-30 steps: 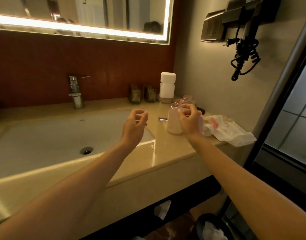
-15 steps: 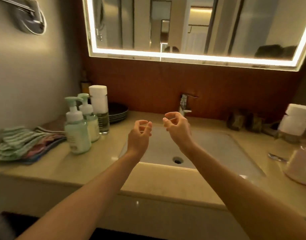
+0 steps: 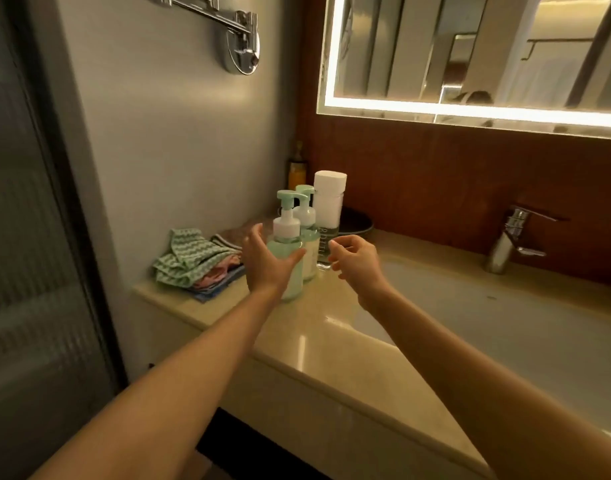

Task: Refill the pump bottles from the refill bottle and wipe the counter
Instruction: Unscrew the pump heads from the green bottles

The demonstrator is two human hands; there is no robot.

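Two green pump bottles stand on the beige counter (image 3: 311, 327) left of the sink. The near pump bottle (image 3: 287, 233) has a mint pump head; the far pump bottle (image 3: 306, 211) stands just behind it. A tall clear bottle with a white cap (image 3: 329, 206) stands to their right. My left hand (image 3: 262, 261) is spread open right in front of the near pump bottle, fingers curving around its lower body; contact is unclear. My right hand (image 3: 356, 259) hovers with loosely curled fingers beside the bottles, holding nothing.
Folded cloths (image 3: 190, 261), green striped on top, lie at the counter's left end against the wall. A dark dish (image 3: 356, 221) sits behind the bottles. The sink basin (image 3: 487, 327) and chrome tap (image 3: 511, 237) lie to the right. A small orange bottle (image 3: 297, 171) stands in the corner.
The view has swung left from the counter's right end to its left end. Both hands moved from above the sink to the pump bottles, and my left hand opened wide.
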